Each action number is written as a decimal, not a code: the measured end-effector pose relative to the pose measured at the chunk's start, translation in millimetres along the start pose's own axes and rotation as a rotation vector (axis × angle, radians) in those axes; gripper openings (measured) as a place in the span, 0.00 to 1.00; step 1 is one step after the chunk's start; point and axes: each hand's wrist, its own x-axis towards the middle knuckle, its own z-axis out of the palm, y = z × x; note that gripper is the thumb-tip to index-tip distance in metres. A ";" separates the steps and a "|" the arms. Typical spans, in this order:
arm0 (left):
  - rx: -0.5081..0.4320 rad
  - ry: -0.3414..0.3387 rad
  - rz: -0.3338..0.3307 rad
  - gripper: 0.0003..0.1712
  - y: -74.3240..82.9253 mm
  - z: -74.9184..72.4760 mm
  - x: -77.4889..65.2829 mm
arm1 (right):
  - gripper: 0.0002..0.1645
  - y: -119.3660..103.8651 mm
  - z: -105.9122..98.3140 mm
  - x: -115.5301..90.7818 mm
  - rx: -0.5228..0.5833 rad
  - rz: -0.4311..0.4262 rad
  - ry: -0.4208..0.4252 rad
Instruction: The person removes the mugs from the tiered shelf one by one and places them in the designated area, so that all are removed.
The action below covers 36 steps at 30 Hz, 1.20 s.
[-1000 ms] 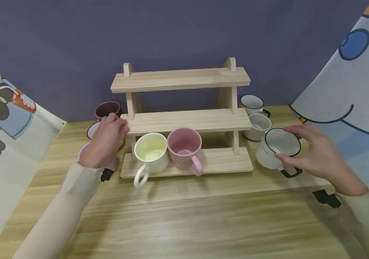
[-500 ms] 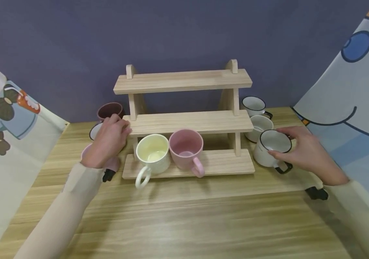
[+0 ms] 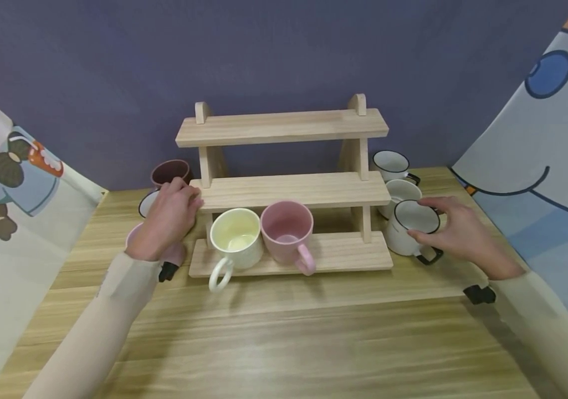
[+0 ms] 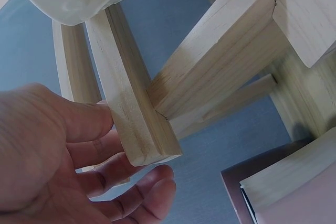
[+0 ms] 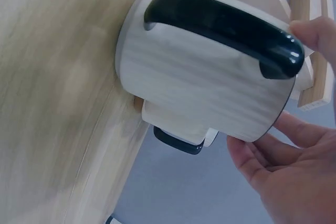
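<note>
My left hand (image 3: 168, 217) pinches the left end of the middle shelf on a three-tier wooden rack (image 3: 288, 191); in the left wrist view, the thumb and fingers lie around the board's end (image 4: 134, 124). At the right, my right hand (image 3: 458, 231) holds a white mug (image 3: 399, 238) with a black rim and black handle by its rim. Its base appears to be at the tabletop, close to the rack's right end. The bottom shelf bears a pale yellow mug (image 3: 244, 255) and a pink mug (image 3: 279, 246) side by side, handles toward me.
Behind the held mug stand a white cup (image 3: 397, 194) and another black-rimmed white mug (image 3: 390, 163). Left of the rack are a dark maroon mug (image 3: 170, 170), a white mug with a dark rim (image 3: 147, 204) and a lilac mug (image 3: 174, 254), partly covered by my left arm.
My right hand has moved the white mug leftward, closer to the rack and the cup behind it. My left hand keeps its place on the shelf. The view has shifted slightly.
</note>
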 end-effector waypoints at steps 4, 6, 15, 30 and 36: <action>-0.001 0.004 0.000 0.12 -0.5 0.0 -0.4 | 0.44 1.0 -0.7 1.2 0.011 0.019 -0.028; 0.002 0.007 0.003 0.12 -0.8 0.1 -0.5 | 0.44 1.4 -1.4 1.7 0.013 0.021 -0.038; 0.007 0.007 0.005 0.13 -0.2 -0.1 -1.2 | 0.44 -0.6 -6.5 1.2 0.046 -0.008 -0.061; 0.009 0.045 0.030 0.11 0.5 1.7 -2.0 | 0.35 -57.8 -10.5 -1.1 0.128 -0.351 0.099; 0.020 0.034 0.024 0.11 0.7 1.5 -1.1 | 0.34 -94.3 -1.3 7.3 0.146 -0.489 0.083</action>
